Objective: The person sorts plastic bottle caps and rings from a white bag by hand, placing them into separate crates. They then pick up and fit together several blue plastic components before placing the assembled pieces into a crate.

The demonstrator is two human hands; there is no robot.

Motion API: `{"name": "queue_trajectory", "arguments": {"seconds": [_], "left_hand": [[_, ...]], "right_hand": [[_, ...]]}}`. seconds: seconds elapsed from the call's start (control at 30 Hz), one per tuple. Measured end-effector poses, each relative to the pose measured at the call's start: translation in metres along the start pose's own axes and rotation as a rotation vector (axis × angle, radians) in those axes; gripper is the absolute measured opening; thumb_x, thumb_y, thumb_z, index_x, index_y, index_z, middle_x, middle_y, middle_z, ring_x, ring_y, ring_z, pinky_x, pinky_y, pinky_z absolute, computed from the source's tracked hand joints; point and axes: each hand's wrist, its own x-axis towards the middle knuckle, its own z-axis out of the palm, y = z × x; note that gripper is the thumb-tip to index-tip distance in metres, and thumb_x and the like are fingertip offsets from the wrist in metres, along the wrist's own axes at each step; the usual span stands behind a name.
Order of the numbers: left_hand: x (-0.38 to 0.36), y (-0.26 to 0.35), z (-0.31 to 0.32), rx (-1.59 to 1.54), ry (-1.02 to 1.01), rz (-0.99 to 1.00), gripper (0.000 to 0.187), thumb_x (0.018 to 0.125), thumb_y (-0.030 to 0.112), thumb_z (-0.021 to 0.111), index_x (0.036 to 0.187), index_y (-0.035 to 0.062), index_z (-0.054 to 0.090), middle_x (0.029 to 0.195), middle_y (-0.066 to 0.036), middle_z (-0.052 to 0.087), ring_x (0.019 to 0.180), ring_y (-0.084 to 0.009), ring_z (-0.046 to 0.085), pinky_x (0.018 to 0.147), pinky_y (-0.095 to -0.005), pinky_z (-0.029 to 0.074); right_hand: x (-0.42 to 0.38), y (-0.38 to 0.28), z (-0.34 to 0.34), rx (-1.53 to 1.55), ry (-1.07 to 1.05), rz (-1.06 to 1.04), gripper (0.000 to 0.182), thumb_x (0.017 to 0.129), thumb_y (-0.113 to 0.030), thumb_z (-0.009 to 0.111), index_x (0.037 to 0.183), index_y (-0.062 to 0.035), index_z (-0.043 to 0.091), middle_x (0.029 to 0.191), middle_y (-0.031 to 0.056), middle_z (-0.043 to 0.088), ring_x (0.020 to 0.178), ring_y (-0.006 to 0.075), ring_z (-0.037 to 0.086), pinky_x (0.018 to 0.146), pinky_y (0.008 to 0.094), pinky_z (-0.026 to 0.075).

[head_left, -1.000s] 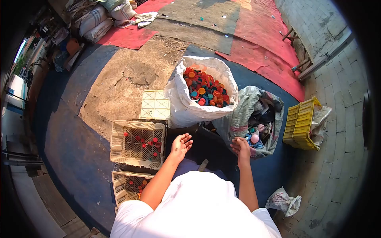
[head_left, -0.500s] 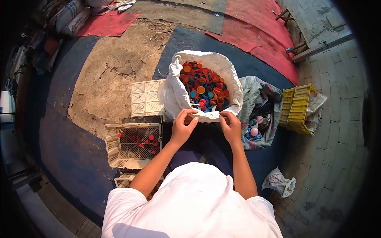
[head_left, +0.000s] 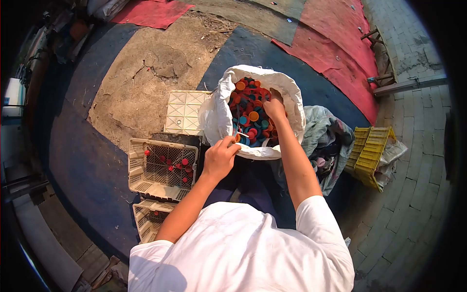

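Note:
A white sack (head_left: 219, 114) stands open in front of me, filled with several red, orange and blue bottle caps (head_left: 250, 117). My left hand (head_left: 220, 155) pinches the sack's near rim and holds it. My right hand (head_left: 276, 108) reaches inside the sack and rests among the caps with the fingers curled down; whether it holds any cap I cannot tell. Left of my left hand sits a cream plastic crate (head_left: 163, 168) with a few red caps in it.
A second cream crate (head_left: 148, 221) lies nearer me at lower left. A flat cream crate lid (head_left: 184, 112) lies beside the sack. A grey cloth bag (head_left: 331, 141) with mixed items and a yellow crate (head_left: 372, 151) sit to the right, by a brick pavement.
My right hand left the sack's near rim and went forward into the caps. My left hand stayed gripping the rim. The view tilted forward over the sack.

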Motion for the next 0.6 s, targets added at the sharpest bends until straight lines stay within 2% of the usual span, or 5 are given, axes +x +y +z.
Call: {"name": "queue_trajectory", "arguments": {"seconds": [0.2, 0.3, 0.4, 0.53, 0.6], "left_hand": [[-0.006, 0.000, 0.001, 0.011, 0.044, -0.018, 0.011, 0.082, 0.005, 0.076, 0.090, 0.0089, 0.070, 0.102, -0.003, 0.065, 0.092, -0.0267, 0.069, 0.076, -0.0411, 0.056], [-0.008, 0.008, -0.002, -0.010, 0.063, -0.057, 0.010, 0.084, 0.007, 0.076, 0.092, 0.0089, 0.070, 0.106, -0.003, 0.066, 0.095, -0.0270, 0.070, 0.079, -0.0406, 0.056], [-0.013, 0.011, -0.002, -0.025, 0.072, -0.087, 0.011, 0.086, 0.010, 0.074, 0.097, 0.0093, 0.071, 0.114, -0.003, 0.067, 0.100, -0.0273, 0.070, 0.084, -0.0400, 0.057], [-0.018, 0.014, -0.002, -0.088, 0.110, -0.067, 0.014, 0.088, 0.012, 0.071, 0.101, 0.0070, 0.071, 0.121, -0.006, 0.067, 0.095, -0.0286, 0.070, 0.083, -0.0413, 0.057], [-0.019, 0.012, -0.001, -0.127, 0.101, -0.060, 0.015, 0.088, 0.012, 0.071, 0.102, 0.0071, 0.071, 0.122, -0.007, 0.067, 0.097, -0.0291, 0.069, 0.086, -0.0411, 0.056]], "right_hand": [[0.026, -0.008, 0.011, -0.167, -0.247, 0.189, 0.071, 0.088, -0.033, 0.071, 0.148, -0.0022, 0.048, 0.148, 0.0236, 0.054, 0.136, 0.0380, 0.052, 0.113, 0.0441, 0.042], [0.017, -0.011, -0.004, -0.183, -0.224, 0.138, 0.064, 0.086, -0.029, 0.073, 0.141, -0.0022, 0.055, 0.140, 0.0242, 0.060, 0.129, 0.0376, 0.058, 0.106, 0.0447, 0.048], [0.010, -0.007, -0.013, 0.069, -0.235, -0.008, 0.057, 0.082, -0.025, 0.078, 0.130, -0.0003, 0.061, 0.126, 0.0242, 0.067, 0.116, 0.0373, 0.066, 0.095, 0.0442, 0.053], [-0.007, -0.013, -0.029, 0.123, -0.054, -0.126, 0.053, 0.075, -0.018, 0.082, 0.121, 0.0003, 0.064, 0.110, 0.0220, 0.070, 0.098, 0.0361, 0.070, 0.086, 0.0418, 0.055], [-0.017, -0.016, -0.039, 0.153, 0.044, -0.176, 0.050, 0.075, -0.016, 0.080, 0.121, -0.0010, 0.064, 0.111, 0.0211, 0.069, 0.103, 0.0378, 0.068, 0.089, 0.0441, 0.054]]}}
